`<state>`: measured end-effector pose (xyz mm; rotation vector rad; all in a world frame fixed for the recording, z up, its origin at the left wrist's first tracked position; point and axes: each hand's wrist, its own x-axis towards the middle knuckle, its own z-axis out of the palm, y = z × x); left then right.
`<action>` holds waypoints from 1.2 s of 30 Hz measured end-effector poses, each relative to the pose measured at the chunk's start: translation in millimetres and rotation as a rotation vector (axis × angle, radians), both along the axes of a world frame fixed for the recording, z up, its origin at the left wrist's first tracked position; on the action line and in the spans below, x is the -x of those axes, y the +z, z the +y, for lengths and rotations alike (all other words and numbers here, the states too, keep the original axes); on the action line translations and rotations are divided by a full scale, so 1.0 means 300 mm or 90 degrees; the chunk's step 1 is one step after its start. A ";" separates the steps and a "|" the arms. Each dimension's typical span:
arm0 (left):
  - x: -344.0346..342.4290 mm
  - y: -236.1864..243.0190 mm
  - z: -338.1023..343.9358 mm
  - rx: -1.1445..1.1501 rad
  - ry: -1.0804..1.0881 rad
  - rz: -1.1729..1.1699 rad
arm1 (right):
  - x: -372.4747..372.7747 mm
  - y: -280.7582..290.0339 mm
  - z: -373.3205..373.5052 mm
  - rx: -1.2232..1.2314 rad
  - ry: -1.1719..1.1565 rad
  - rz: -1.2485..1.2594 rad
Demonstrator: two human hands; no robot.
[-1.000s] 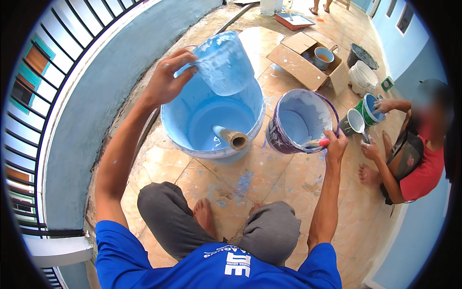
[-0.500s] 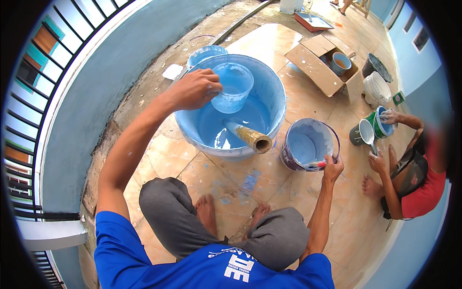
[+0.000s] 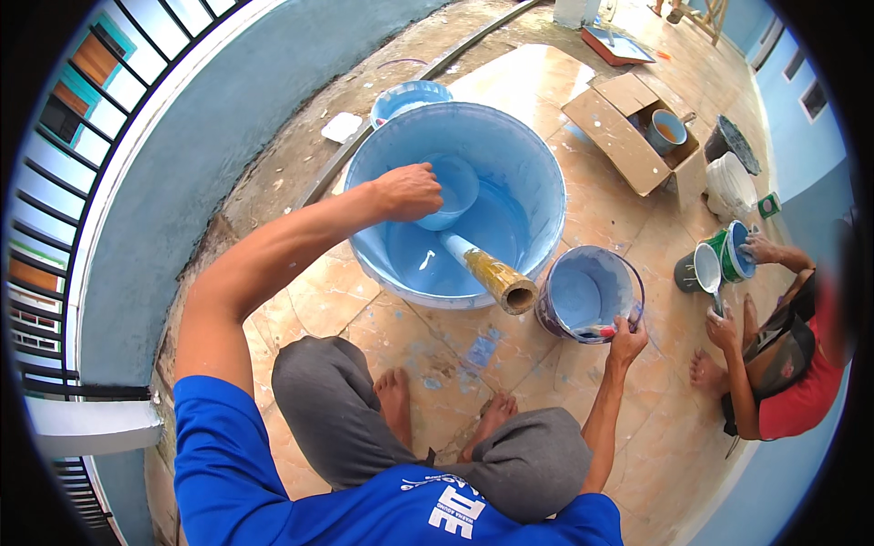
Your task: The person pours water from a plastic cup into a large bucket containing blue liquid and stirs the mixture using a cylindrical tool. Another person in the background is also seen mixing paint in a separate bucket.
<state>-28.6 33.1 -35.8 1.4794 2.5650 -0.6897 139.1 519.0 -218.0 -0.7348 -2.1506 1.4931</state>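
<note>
My left hand (image 3: 410, 191) is closed on the rim of a small translucent plastic tub (image 3: 452, 193), lowered inside a large blue-stained basin (image 3: 549, 196). Pale blue paint (image 3: 496, 223) covers the basin's bottom. A thick bamboo stick (image 3: 492, 273) slants out over the near rim, its hollow end towards me. My right hand (image 3: 626, 338) grips the near right rim of a smaller paint bucket (image 3: 583, 287), whose inside is coated light blue. By those fingers lies a small red and white piece (image 3: 596, 332); I cannot tell what it is.
A blue-smeared bucket (image 3: 410, 98) stands behind the basin. At back right are an open cardboard box (image 3: 610, 136) holding a pot (image 3: 666, 132), and a white bucket (image 3: 731, 185). A co-worker (image 3: 801, 391) squats at right with paint cans (image 3: 733, 250). A low wall (image 3: 182, 182) runs along the left.
My left hand has lowered the plastic tub deeper into the basin, moving right. My right hand stays on the bucket's rim. The whole view has shifted slightly.
</note>
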 end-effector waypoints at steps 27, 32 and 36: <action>0.111 0.549 -0.341 -0.650 0.118 0.148 | -0.153 -0.017 0.166 0.111 -0.117 -0.068; 0.365 0.367 -0.410 -0.480 0.169 0.233 | -0.143 -0.010 0.129 0.002 -0.132 -0.055; 0.557 0.121 -0.404 -0.372 0.180 0.204 | -0.155 0.035 0.112 -0.076 -0.125 -0.073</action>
